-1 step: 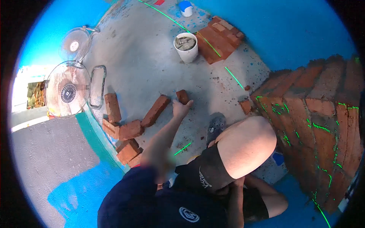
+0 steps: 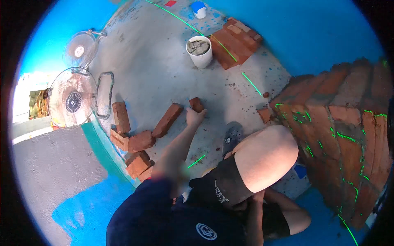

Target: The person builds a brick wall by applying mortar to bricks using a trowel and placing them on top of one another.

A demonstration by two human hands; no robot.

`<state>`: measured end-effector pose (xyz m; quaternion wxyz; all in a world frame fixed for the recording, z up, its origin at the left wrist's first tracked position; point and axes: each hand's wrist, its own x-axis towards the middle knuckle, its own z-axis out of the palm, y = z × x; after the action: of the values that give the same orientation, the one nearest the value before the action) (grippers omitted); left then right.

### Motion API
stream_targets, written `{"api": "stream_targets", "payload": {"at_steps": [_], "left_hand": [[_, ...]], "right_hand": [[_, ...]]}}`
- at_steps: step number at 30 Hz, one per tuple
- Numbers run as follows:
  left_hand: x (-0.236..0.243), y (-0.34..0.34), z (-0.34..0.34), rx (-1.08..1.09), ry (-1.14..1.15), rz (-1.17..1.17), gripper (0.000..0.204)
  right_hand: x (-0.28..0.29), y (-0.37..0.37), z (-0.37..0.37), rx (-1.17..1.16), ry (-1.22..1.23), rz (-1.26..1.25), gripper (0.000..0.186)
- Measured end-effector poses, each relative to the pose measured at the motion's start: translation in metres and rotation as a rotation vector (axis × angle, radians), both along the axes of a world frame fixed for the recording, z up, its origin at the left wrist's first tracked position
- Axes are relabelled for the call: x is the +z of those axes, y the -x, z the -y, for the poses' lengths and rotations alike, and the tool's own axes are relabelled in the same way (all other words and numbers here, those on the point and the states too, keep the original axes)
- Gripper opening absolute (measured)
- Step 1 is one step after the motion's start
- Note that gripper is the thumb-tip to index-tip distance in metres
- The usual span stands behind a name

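A short red-brown brick (image 2: 196, 103) is in the grip of my left hand (image 2: 195, 116), whose thumb and fingers close on its near end over the grey concrete floor. Whether the brick touches the floor, I cannot tell. Just left of that hand lies a long brick (image 2: 168, 119), set at a slant. Beyond it are another brick (image 2: 141, 140), an upright-looking brick (image 2: 121, 117) and a small pile (image 2: 138, 162) by the teal edge. My right hand (image 2: 257, 197) is low beside my bent leg; the leg and shorts hide its fingers.
A brick wall (image 2: 344, 135) rises at my right, green laser lines across it. Ahead stand a white bucket (image 2: 200, 60) of grey mortar, a brick stack (image 2: 234, 43) and a blue-and-white tub (image 2: 199, 11). Two fans (image 2: 74, 98) stand left; a brick piece (image 2: 264, 115) lies near the wall.
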<state>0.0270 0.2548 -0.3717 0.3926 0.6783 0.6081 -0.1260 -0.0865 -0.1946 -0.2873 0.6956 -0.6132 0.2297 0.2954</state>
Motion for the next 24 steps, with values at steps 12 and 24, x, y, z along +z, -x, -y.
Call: {"api": "stream_targets", "payload": {"at_steps": [12,24], "left_hand": [[0.183,0.018,0.021,-0.037,1.292,1.112,0.078],[0.415,-0.066,0.109,-0.828,0.606,1.022,0.083]], "right_hand": [[0.054,-0.011,-0.021,-0.005,0.150,0.135,0.038],[0.093,-0.014,-0.023,-0.347,-0.081,-0.124,0.013]]}}
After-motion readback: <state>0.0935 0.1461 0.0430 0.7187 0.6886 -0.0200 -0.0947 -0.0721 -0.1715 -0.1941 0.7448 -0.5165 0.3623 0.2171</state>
